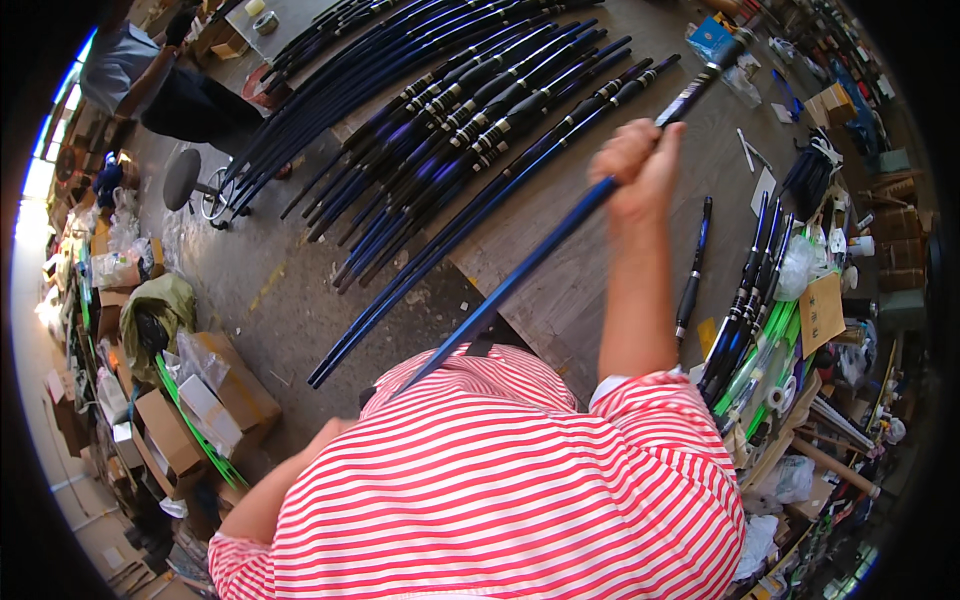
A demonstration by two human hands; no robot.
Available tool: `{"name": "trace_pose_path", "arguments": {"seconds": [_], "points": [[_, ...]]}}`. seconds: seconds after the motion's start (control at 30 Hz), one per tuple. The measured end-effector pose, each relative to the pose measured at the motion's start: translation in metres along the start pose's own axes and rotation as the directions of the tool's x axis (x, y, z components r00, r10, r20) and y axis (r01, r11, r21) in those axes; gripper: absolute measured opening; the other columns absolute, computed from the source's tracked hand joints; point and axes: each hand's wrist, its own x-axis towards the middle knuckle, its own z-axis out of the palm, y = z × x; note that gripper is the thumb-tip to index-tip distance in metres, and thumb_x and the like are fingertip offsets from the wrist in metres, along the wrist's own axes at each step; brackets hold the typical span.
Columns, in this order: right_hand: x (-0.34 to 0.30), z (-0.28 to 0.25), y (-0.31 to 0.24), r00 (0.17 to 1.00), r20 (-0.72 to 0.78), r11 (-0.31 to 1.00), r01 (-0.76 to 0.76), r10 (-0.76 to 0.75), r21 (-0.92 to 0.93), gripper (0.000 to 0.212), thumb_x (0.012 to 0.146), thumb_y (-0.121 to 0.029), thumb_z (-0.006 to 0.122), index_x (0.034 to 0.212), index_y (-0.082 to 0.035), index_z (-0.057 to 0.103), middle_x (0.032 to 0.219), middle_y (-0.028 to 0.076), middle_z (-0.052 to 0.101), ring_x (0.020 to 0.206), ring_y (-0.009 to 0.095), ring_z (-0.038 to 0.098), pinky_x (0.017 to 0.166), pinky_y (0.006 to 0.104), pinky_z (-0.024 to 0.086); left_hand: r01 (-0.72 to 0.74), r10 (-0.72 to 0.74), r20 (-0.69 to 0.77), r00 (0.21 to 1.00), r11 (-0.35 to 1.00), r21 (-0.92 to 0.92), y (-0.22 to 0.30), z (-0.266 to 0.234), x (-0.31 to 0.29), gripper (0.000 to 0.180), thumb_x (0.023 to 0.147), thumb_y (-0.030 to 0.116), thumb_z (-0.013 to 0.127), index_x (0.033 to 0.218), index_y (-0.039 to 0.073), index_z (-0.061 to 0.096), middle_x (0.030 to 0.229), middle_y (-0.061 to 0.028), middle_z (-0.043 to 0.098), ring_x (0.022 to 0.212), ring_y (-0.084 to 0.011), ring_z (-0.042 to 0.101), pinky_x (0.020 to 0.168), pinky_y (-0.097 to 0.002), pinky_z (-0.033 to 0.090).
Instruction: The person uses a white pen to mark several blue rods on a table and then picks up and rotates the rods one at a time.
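Observation:
My right hand is closed around a dark blue fishing rod, just below its thick handle end, which points to the far right. From there the rod slants down to the lower left, across the table edge to my waist. My left hand is low at my left side, near the rod's lower end. Its fingers are hidden behind my striped shirt, so I cannot see whether it holds anything. Beyond the rod, many similar fishing rods lie side by side on the table, their thin ends jutting past its edge.
At the right lie a short dark rod and a bundle of rods beside green plastic sleeves. Cardboard boxes crowd the floor at left. A person stands at far left near a round stool.

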Motion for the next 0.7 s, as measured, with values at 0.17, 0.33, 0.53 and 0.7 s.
{"name": "trace_pose_path", "arguments": {"seconds": [0.17, 0.33, 0.53, 0.7], "points": [[-0.054, 0.03, 0.121, 0.993, 0.039, 0.993, -0.108, 0.11, -0.049, 0.051, 0.083, -0.062, 0.034, 0.063, -0.015, 0.035, 0.049, -0.005, 0.016, 0.039, 0.008, 0.014, 0.036, 0.0247, 0.017, -0.231, 0.231, 0.002, 0.973, 0.973, 0.017, 0.058, -0.02, 0.064, 0.053, 0.09, 0.048, 0.034, 0.069, 0.0, 0.047, 0.052, -0.0048, 0.048, 0.044, -0.0156, 0.043, 0.042, -0.031, 0.032], [-0.097, -0.003, 0.17, 0.863, 0.481, 0.505, 0.349, 0.156, -0.79, 0.049, 0.087, -0.051, 0.039, 0.098, -0.004, 0.05, 0.089, 0.009, 0.056, 0.084, 0.019, 0.055, 0.076, 0.0326, 0.044, -0.28, 0.099, -0.294, 0.951, 0.685, -0.673, 0.107, 0.002, 0.085, 0.064, 0.088, 0.056, 0.028, 0.081, 0.0, 0.058, 0.053, -0.0059, 0.049, 0.04, -0.0094, 0.039, 0.038, -0.0204, 0.028], [-0.102, -0.022, 0.162, 0.828, 0.523, 0.591, 0.321, 0.205, -0.74, 0.063, 0.085, -0.038, 0.054, 0.13, -0.004, 0.028, 0.116, 0.012, 0.051, 0.11, 0.022, 0.049, 0.091, 0.0336, 0.038, -0.336, 0.298, -0.169, 0.939, 0.898, -0.285, 0.102, 0.009, 0.069, 0.045, 0.092, 0.037, 0.038, 0.069, 0.003, 0.055, 0.05, 0.0032, 0.044, 0.042, -0.005, 0.035, 0.041, -0.0199, 0.026], [-0.094, -0.045, 0.132, 0.856, 0.46, 0.508, 0.295, 0.235, -0.809, 0.054, 0.089, -0.036, 0.045, 0.129, -0.003, 0.03, 0.117, 0.012, 0.051, 0.108, 0.021, 0.05, 0.091, 0.0352, 0.04, -0.181, 0.121, -0.289, 0.95, 0.965, -0.191, 0.05, -0.015, 0.045, 0.047, 0.09, 0.036, 0.042, 0.057, 0.004, 0.052, 0.044, 0.0031, 0.041, 0.039, -0.0051, 0.034, 0.037, -0.0212, 0.024]]}}
